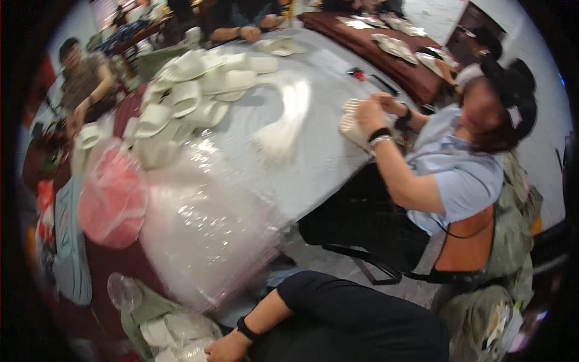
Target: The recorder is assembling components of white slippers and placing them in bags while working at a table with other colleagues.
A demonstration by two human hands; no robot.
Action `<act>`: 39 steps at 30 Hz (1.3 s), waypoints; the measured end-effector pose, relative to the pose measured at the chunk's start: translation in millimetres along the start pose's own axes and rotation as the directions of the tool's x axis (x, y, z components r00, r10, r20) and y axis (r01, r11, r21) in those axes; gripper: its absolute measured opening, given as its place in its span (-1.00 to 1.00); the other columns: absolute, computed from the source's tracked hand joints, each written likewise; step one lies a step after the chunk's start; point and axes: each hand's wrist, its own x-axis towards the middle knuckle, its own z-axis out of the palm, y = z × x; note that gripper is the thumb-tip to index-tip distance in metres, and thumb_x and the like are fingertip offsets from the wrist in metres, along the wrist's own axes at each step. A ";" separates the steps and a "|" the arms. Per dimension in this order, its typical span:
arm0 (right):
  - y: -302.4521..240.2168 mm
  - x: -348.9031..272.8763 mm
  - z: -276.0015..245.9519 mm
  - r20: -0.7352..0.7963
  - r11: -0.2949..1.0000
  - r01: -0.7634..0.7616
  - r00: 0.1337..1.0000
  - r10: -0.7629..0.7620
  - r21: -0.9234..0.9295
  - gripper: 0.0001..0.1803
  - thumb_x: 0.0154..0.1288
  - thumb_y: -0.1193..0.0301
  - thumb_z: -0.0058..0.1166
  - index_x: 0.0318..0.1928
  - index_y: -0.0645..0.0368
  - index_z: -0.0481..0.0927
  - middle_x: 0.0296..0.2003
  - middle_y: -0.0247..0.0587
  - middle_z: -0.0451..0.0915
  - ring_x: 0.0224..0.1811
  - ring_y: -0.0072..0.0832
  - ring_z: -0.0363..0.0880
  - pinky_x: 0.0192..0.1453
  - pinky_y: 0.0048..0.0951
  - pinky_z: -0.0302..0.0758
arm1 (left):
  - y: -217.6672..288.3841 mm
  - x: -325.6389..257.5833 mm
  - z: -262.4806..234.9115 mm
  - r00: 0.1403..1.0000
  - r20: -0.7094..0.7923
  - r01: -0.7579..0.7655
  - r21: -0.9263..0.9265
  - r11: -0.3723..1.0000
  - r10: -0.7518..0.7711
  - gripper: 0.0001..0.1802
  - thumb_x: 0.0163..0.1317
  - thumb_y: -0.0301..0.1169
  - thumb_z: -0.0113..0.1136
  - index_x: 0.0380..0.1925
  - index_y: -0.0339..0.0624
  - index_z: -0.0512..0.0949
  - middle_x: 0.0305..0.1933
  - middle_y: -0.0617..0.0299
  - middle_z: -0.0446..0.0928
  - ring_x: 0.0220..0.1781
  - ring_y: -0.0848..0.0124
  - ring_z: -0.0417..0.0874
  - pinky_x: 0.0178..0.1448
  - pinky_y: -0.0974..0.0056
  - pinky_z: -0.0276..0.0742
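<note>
My right arm, in a short black sleeve with a black wristband, bends in from the lower right. My right hand point(227, 347) is at the lower edge, its fingers closed at plastic-wrapped white slippers point(196, 348) and partly cut off by the rim. These slippers lie in an open greenish sack point(143, 315) beside the table. My left hand is out of sight. On the table ahead lies a stack of clear plastic bags point(208, 223). Behind it rises a heap of pale slippers point(187, 90). Left of the bags sits a pink bundle in clear plastic point(113, 196).
A seated co-worker point(452, 163) on the right handles a pale slipper point(351, 123). Other people sit at the far side and left. White strands point(280, 133) lie mid-table. A chair point(464, 241) stands at the right, with another filled sack point(476, 317) nearby.
</note>
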 end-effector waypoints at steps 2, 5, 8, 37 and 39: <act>16.5 0.1 6.7 0.003 0.972 0.029 1.000 -0.029 -0.234 -0.74 0.28 0.19 -0.07 -0.09 -0.03 0.51 0.05 -0.11 0.43 0.18 -0.09 0.32 0.07 0.05 0.31 | 1.9 -1.8 -7.7 0.998 -0.060 -0.017 -0.035 0.999 0.015 -0.56 0.35 -0.16 -0.03 0.08 -0.23 0.39 -0.08 0.18 0.45 -0.12 0.41 0.44 -0.04 0.27 0.41; 21.5 -0.1 16.4 0.085 0.919 0.027 0.996 0.007 -0.393 -0.60 0.29 0.16 -0.04 0.10 -0.04 0.44 0.13 -0.10 0.39 0.23 -0.08 0.30 0.21 0.16 0.24 | 2.8 -1.7 -20.2 0.991 -0.125 -0.046 -0.070 0.997 0.037 -0.57 0.35 -0.17 -0.03 0.08 -0.21 0.39 -0.09 0.19 0.45 -0.13 0.41 0.45 -0.05 0.27 0.42; 19.1 -7.2 24.1 -0.020 0.987 -0.018 1.000 0.014 -0.163 -0.65 0.09 0.39 -0.01 -0.07 0.19 0.45 0.06 0.05 0.43 0.04 -0.13 0.45 0.01 -0.15 0.42 | -0.5 -13.5 -34.5 0.992 -0.121 -0.036 -0.060 0.998 0.028 -0.59 0.35 -0.18 -0.02 0.08 -0.20 0.39 -0.10 0.20 0.45 -0.14 0.41 0.45 -0.06 0.27 0.43; 6.2 -9.1 6.5 0.275 0.926 -0.302 0.892 0.358 -0.227 -0.65 0.13 0.44 -0.07 -0.02 0.06 0.46 -0.35 -0.23 0.49 -0.45 -0.29 0.59 -0.49 -0.29 0.47 | -96.6 -52.0 -80.8 0.954 -0.084 0.278 0.615 0.738 -0.289 -0.25 0.16 -0.16 0.08 0.30 -0.27 0.12 0.04 -0.26 0.49 0.14 0.02 0.50 0.16 0.09 0.42; 12.6 -17.2 18.6 0.355 0.903 -0.293 0.846 0.398 -0.314 -0.60 0.14 0.44 -0.08 0.05 0.07 0.43 -0.37 -0.24 0.49 -0.45 -0.32 0.60 -0.50 -0.31 0.47 | -105.9 -51.1 -71.9 0.805 -0.493 0.555 0.431 0.712 -0.329 -0.12 0.14 -0.07 0.09 0.36 -0.23 -0.02 0.05 -0.28 0.47 0.14 0.00 0.49 0.18 0.05 0.41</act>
